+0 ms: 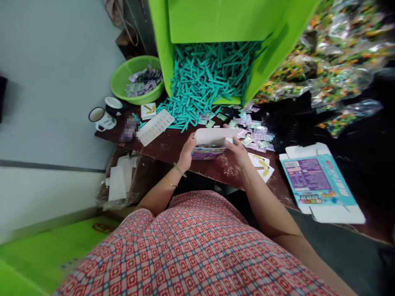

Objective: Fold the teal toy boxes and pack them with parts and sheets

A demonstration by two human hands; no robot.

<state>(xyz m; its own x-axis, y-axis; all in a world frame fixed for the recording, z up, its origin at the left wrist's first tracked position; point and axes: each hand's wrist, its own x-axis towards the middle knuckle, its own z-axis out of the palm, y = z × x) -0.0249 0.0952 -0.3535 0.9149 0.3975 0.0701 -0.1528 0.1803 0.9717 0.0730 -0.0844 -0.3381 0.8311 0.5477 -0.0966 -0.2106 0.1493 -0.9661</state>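
Both my hands hold a small cardboard box (212,142) over the front edge of a dark brown table (173,146). Its white flap is up and its side is printed purple. My left hand (186,154) grips the box's left end, fingers curled around it. My right hand (237,150) holds the right end, fingers on the flap. Just behind the box lies a scatter of small pastel sachets (254,131). A heap of teal sticks (206,78) spills from a tipped green bin (234,20) farther back.
A flat unfolded blue and purple carton (317,181) lies at the right. A green basin (135,78) of sachets, two enamel mugs (100,119), printed cards (154,125) and small yellow-marked leaflets (262,166) are on the table. Clear bags of colourful packets (333,61) pile at the back right.
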